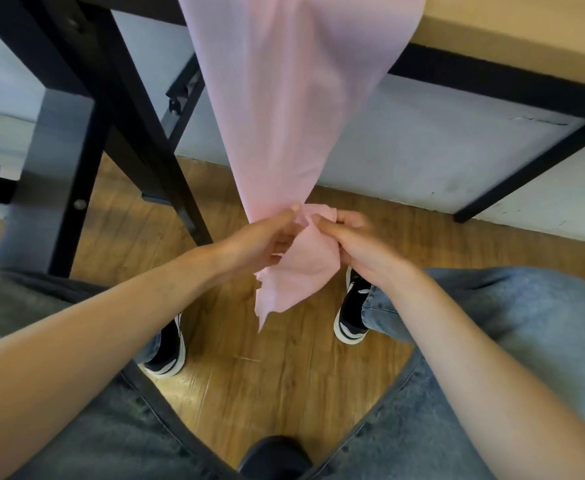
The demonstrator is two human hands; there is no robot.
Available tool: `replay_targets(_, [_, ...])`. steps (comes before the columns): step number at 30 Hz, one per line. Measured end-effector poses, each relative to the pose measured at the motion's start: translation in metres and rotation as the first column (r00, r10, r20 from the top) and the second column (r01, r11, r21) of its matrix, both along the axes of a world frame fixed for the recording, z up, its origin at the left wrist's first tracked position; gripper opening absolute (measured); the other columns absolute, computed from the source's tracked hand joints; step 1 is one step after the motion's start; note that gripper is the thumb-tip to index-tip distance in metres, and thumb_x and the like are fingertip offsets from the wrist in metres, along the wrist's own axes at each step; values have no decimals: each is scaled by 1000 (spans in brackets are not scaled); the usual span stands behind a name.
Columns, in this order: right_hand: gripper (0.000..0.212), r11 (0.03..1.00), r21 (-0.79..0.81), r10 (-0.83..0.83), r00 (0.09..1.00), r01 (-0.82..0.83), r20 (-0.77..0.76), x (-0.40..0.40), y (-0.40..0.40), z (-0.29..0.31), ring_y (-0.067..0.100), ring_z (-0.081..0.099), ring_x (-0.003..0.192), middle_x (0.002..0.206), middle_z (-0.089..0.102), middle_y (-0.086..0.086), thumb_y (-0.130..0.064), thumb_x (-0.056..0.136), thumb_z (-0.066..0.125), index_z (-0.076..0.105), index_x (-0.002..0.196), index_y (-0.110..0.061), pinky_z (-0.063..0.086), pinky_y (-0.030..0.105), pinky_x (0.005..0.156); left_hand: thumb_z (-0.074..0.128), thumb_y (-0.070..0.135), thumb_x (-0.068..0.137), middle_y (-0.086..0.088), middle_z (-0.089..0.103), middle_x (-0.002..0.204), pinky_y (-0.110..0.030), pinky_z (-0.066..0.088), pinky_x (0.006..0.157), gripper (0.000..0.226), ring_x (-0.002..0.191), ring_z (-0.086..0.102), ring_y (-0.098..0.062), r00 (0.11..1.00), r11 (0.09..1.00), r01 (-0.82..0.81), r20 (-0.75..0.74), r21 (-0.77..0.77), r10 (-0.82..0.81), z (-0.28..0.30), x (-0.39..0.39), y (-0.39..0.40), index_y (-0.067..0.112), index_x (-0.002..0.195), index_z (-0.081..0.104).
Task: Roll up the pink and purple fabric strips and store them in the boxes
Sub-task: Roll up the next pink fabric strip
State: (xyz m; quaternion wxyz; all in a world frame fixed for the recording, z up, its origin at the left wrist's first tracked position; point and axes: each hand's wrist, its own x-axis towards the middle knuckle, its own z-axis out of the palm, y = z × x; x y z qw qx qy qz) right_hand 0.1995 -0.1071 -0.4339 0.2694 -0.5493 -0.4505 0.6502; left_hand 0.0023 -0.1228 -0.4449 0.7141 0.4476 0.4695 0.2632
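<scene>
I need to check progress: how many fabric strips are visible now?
1. One long pink fabric strip hangs from the table edge, its lower end gripped by the left hand and right hand. No purple strip is visible.

The pink fabric strip (284, 109) runs out past the top edge, so I cannot see where it ends or what it hangs from. Its gathered neck is buried between my left hand (266, 239) and my right hand (351, 242), and most of my fingertips are tucked behind the cloth. The tabletop (526, 32) is cut off at the upper right, so whatever sits on it stays hidden. My left shoe (168, 351) is half covered by my jeans (491, 306) and forearm. A dark rounded shape (277, 457) at the bottom edge is too cropped to identify.
</scene>
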Motion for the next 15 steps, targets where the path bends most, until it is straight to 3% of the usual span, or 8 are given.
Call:
replay_targets(2, [30,998,45,-39,998,37,53,1,1,-2,28,73,105,108,77,11,-32,96,71,73,112,-7,58,48,91,54,58,96,-13,67,127,-39,57,98,62,117,66,-27,999,999,40,17,25,-40,0,3,-2,10,134,60])
replay_targets(5, [39,992,101,-89,989,76,121,3,2,-5,31,68,111,112,72,15,-42,96,67,71,111,-5,55,50,96,63,21,100,-13,68,114,-29,58,83,25,106,68,-22,998,974,-8,-59,228,22,1,1,-5,-2,109,65])
replay_targets(8, [43,994,49,-100,995,100,-5,7,2,-5,25,66,104,113,69,19,-43,100,62,70,115,-4,52,42,93,61,17,101,-11,65,103,-29,58,81,18,97,67,-20,980,938,-180,-30,295,197,-1,-5,-3,0,95,59])
replay_targets(10, [48,993,-6,-118,989,118,-94,9,1,-4,24,65,101,107,67,17,-39,99,65,63,119,4,54,41,91,55,24,104,-8,65,112,-34,60,88,15,105,67,-18,964,942,-260,1,214,266,-3,-10,-5,9,103,58])
replay_targets(13, [48,992,-98,-99,969,79,-228,8,-2,-3,21,69,104,115,71,9,-30,90,72,60,131,-9,61,35,80,44,33,108,-2,61,123,-32,59,91,26,114,64,-12,952,930,-290,-35,225,305,-6,-10,-11,16,125,53])
replay_targets(15, [60,995,-101,-28,961,0,-275,8,-3,-5,22,68,113,125,69,6,-25,84,77,52,139,-18,60,35,79,42,34,109,-9,60,125,-35,59,93,32,114,64,-16,945,916,-305,-38,262,325,-6,-9,-10,11,129,49])
